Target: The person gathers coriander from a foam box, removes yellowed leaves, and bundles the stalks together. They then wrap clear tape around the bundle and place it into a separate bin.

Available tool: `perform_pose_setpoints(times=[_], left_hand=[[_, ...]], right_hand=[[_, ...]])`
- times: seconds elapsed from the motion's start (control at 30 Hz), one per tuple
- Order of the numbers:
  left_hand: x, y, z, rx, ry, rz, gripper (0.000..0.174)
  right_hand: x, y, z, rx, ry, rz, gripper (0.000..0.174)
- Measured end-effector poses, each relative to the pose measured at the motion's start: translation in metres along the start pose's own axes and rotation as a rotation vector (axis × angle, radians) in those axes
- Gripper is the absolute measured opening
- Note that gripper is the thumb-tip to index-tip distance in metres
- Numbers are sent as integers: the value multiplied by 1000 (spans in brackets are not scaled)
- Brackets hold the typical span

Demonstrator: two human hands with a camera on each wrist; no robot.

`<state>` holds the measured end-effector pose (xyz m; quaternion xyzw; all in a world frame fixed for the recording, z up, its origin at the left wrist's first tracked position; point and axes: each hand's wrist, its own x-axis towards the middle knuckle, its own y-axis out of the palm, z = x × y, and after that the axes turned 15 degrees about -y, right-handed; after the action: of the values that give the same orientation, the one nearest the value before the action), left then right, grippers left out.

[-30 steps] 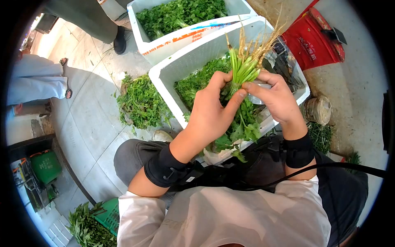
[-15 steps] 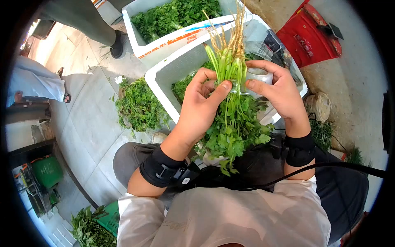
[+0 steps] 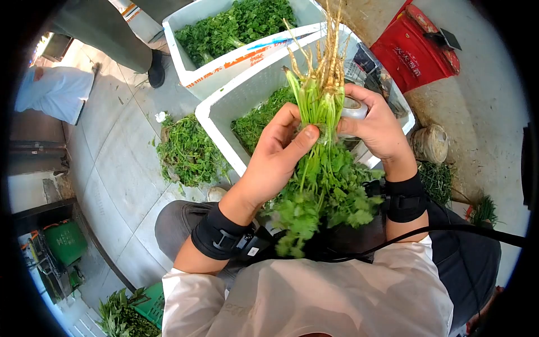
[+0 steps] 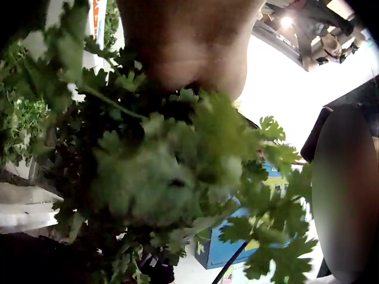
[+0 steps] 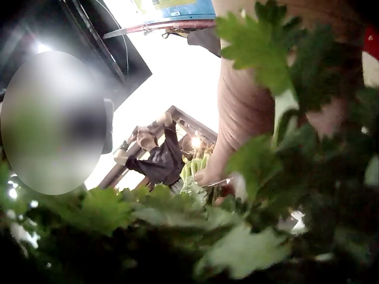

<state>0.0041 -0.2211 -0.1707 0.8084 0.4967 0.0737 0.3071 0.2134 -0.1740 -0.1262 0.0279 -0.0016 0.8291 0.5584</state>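
Note:
A bunch of leafy herbs [image 3: 323, 106] stands roots up between the hands in the head view, its leaves hanging toward the lap. My left hand [image 3: 278, 147] grips the stems from the left, thumb across their front. On the other side my right hand [image 3: 379, 128] holds a roll of clear tape [image 3: 354, 108], with its thumb beside the stems. A band of tape seems to circle the stems near the thumbs. Leaves [image 4: 172, 171] fill much of the left wrist view, below the hand. In the right wrist view, leaves [image 5: 243, 248] partly cover the hand [image 5: 249, 112].
Below the hands is a white foam box [image 3: 216, 121] with greens and printed packaging. Another foam box [image 3: 193, 76] of herbs stands behind it. Loose greens [image 3: 191, 149] lie on the tiled floor at left. A red bag [image 3: 412, 53] stands at right; people's legs show at upper left.
The bunch has moved left, then been drawn toward the body, and stands more upright. The right hand has shifted with the tape roll, which shows more clearly beside the stems.

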Motion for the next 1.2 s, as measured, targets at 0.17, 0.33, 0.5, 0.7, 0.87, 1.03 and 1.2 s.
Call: perform_pose_setpoints(times=[0.17,0.33,0.5,0.7,0.87,1.03,1.2], left_hand=[[-2,2,-3,154,76,-38,19],[0,-9,-4,697,351,-166,26],[0,-9,-5,868,371,-214,29],[-1,-4,-1,783,386,-245,31],[-7,5,-9,470,163,-165,31],[-16,1,-17,289,33,26,37],[-14,-6,-12,371,-42,77,38]], right_hand=[[-2,-4,-3,-183,-168,4,63],[-3,0,5,-239,-185,-7,61],[0,-4,-7,-481,-340,-38,60],[-1,4,-8,-436,-319,-78,61],[-2,-3,0,-395,-314,-35,62],[-2,-11,-4,-206,-282,-44,63],[-5,-11,-6,11,-159,45,64]])
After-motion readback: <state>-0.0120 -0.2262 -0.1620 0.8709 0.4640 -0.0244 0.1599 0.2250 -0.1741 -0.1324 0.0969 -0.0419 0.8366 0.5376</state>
